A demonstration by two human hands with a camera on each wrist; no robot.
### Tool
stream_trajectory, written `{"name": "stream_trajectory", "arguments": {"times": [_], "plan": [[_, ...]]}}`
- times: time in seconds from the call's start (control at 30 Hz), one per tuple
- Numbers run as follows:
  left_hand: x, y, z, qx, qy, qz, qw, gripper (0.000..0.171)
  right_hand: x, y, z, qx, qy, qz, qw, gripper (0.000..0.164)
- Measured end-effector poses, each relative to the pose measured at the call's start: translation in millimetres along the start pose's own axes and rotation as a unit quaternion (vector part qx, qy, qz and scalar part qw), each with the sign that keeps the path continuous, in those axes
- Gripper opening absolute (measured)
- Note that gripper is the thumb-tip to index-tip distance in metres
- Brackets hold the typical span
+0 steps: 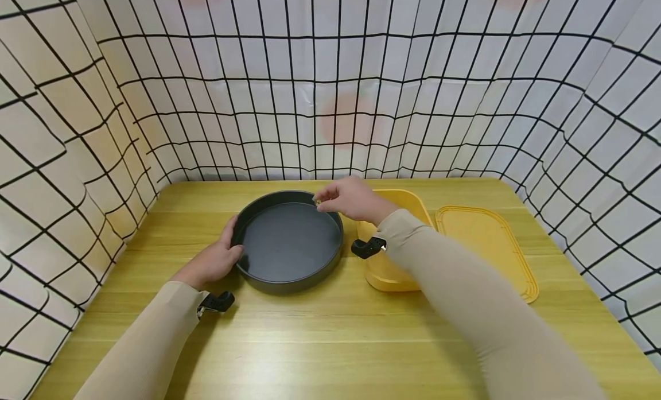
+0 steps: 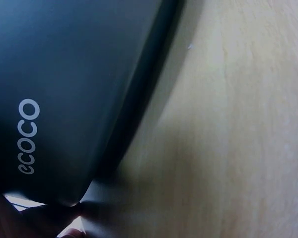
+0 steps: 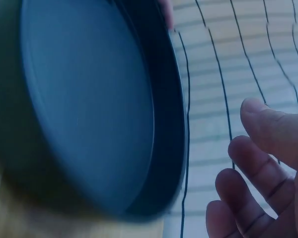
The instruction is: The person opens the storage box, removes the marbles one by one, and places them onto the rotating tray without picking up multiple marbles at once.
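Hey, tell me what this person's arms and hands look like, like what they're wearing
Both arms wear plain beige: the left sleeve and right sleeve run to the wrists. The left hand and right hand are bare of gloves. A rounded left attachment and right attachment, both black, jut out at the wrists; no cables show.
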State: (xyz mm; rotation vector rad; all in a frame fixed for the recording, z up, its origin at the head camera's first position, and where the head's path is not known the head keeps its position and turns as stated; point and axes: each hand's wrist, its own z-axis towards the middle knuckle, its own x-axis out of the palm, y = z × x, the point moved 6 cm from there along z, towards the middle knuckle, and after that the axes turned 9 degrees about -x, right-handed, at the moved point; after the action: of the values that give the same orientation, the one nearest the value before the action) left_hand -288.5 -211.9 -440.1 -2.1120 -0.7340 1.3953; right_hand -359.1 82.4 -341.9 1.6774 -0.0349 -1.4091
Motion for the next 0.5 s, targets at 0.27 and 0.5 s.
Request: {"name": "stream_trajectory", "arguments": {"times": [0.27, 0.5], "plan": [[-0.2, 0.2, 1.1, 0.003, 0.000, -0.003, 1.0000, 0.080, 29.7, 38.4, 18.5, -0.046, 0.033, -0.023, 0.998, 0.028], [0.1, 1.1, 1.9, 0.002, 0.004, -0.001, 1.0000, 0.080, 48.9, 55.0, 25.9, -0.075, 0.055, -0.010, 0.996, 0.027]]}}
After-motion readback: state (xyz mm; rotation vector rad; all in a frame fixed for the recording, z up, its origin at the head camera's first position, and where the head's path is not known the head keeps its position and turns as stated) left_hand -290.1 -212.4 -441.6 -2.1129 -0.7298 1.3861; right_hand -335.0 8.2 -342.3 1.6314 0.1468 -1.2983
